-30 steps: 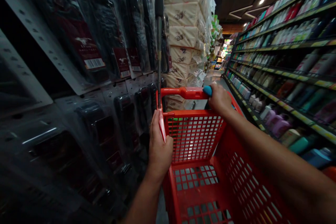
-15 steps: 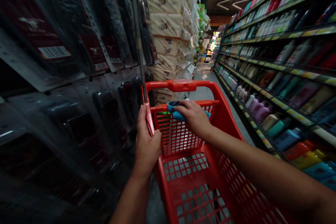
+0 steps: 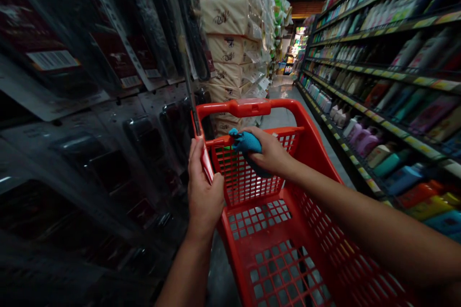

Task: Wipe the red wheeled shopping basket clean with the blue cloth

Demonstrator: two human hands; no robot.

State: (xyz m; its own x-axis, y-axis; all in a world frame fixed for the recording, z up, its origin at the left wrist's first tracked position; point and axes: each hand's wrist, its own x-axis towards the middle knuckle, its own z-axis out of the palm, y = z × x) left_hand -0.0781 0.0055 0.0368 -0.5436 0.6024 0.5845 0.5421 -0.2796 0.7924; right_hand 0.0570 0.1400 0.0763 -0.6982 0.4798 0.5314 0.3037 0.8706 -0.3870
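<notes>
A barcode label sits upper left; script on stacked packs is unreadable. Right hand curls closed on a blue cloth at the red cart rim; left hand wraps its side.

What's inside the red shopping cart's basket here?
The red shopping cart's basket shows its grid floor and walls; the right hand holds a blue cloth over the crossbar, hiding the mesh behind it.

Bottle-filled store shelves; stacked wrapped bales
</notes>
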